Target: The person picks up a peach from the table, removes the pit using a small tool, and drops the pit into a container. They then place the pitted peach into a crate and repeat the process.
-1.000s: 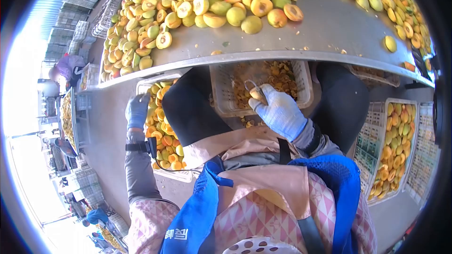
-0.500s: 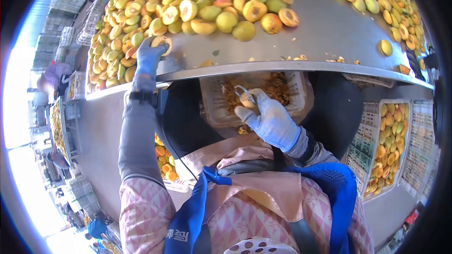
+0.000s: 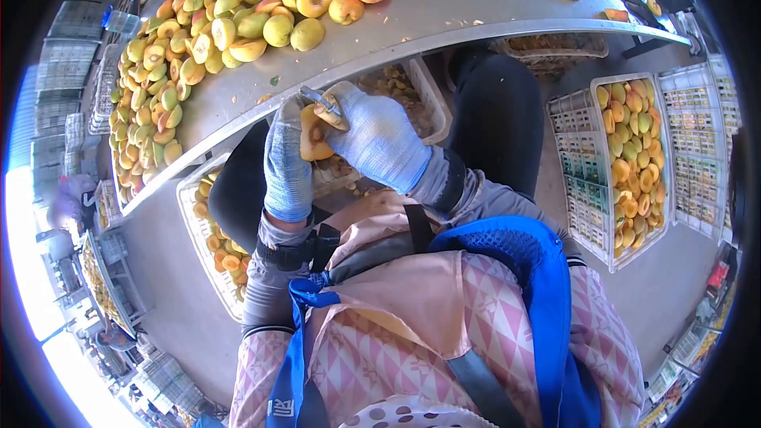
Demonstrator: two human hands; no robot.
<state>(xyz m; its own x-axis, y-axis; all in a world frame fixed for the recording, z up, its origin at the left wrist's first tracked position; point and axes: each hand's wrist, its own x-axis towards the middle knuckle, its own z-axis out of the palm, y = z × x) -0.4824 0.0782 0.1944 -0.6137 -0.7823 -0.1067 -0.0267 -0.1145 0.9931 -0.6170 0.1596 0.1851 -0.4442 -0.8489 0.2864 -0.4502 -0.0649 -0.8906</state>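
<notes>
Left hand [image 3: 287,160] holds peach half [image 3: 313,136]; right hand [image 3: 379,141] applies pitting tool [image 3: 319,98]

The left hand [image 3: 287,162] wears a dark blue knit glove [image 3: 284,182]. The right hand [image 3: 380,139] wears a pale blue-white knit glove [image 3: 388,150]. Both arms have long grey sleeves [image 3: 265,293]. A black strap [image 3: 295,252] goes round the left wrist. The pink top with white diamond shapes [image 3: 396,357] sits under bright blue shoulder straps with white letters [image 3: 295,349]. The black trousers [image 3: 495,111] cover the legs.
</notes>
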